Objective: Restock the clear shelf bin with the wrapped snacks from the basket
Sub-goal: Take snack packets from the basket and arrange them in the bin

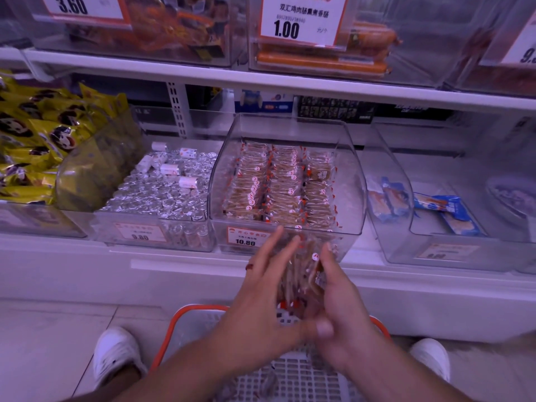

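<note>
— How will that stack of wrapped snacks [301, 274] handle?
— Light, slippery film, brittle inside. The left hand [261, 291] presses it flat-fingered; the right hand [339, 297] curls round its other side, above the basket [185, 320].
— And the room?
— A shop shelf [185, 274]; the clear bin [287, 181] just ahead is nearly full.

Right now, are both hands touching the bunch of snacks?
Touching. The head view shows the left hand and right hand pressing the stack of wrapped snacks between them, above the basket.
</note>
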Demonstrator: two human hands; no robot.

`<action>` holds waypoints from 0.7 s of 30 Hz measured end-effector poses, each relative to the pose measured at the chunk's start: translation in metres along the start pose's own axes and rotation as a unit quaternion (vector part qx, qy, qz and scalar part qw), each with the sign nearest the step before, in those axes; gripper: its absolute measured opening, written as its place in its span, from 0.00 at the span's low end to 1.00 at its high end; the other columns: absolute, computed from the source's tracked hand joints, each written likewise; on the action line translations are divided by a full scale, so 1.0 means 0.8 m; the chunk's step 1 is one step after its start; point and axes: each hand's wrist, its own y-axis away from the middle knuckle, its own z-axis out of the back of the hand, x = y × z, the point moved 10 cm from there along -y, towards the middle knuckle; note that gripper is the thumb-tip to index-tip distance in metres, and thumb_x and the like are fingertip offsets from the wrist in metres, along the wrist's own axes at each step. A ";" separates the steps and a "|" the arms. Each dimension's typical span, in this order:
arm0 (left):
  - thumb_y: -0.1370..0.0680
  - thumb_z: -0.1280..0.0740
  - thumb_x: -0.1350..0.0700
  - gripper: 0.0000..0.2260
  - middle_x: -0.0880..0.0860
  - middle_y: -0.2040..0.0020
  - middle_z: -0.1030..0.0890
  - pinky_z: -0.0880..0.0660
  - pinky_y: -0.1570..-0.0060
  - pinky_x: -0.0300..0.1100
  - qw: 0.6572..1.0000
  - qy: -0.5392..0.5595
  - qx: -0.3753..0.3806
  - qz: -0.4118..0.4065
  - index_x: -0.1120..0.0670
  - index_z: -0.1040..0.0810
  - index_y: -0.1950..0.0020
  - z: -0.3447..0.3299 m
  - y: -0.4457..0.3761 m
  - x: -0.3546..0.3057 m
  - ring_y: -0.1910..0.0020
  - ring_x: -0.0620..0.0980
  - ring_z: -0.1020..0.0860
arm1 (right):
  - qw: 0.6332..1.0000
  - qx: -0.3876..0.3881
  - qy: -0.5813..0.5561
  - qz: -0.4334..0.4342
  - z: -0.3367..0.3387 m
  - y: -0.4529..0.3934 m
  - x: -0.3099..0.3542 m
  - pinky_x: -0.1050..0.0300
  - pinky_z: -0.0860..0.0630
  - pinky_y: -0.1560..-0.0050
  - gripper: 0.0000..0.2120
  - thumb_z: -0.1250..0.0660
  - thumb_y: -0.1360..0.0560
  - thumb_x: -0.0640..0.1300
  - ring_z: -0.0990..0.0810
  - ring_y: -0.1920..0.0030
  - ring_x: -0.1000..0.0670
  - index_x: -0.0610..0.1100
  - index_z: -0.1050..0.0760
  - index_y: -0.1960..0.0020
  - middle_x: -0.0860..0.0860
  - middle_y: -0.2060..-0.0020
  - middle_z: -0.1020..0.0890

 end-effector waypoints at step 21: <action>0.39 0.21 0.34 0.55 0.31 0.26 0.40 0.39 0.26 0.41 0.999 -0.002 0.039 -0.011 0.39 0.50 0.20 0.029 -0.009 -0.009 0.24 0.39 0.40 | 0.986 0.166 0.020 -0.026 -0.036 0.010 -0.011 0.49 0.21 0.50 0.21 0.42 0.26 0.45 0.18 0.51 0.42 0.33 0.20 0.41 0.36 0.46 0.19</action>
